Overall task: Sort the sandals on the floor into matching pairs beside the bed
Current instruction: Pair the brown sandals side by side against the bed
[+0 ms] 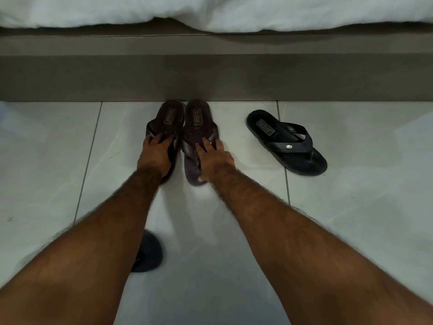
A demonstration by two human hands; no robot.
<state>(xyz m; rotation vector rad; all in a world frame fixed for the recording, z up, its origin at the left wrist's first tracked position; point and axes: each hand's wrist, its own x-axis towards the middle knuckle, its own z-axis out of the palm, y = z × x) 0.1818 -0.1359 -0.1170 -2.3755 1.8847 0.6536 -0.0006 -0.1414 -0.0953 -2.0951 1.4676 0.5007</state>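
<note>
Two dark brown sandals stand side by side with their heels against the bed base. My left hand [155,152] grips the left brown sandal [168,116] over its straps. The right brown sandal [198,118] lies under my right hand [214,160], fingers spread on its strap and front edge. A black sandal [284,141] lies alone on the tiles to the right, turned at an angle. Another dark sandal [147,253] shows near my left forearm, mostly hidden by the arm.
The grey bed base [215,76] runs across the view, with white bedding [304,12] hanging above it. Pale floor tiles [46,160] stretch to the left and right of the sandals.
</note>
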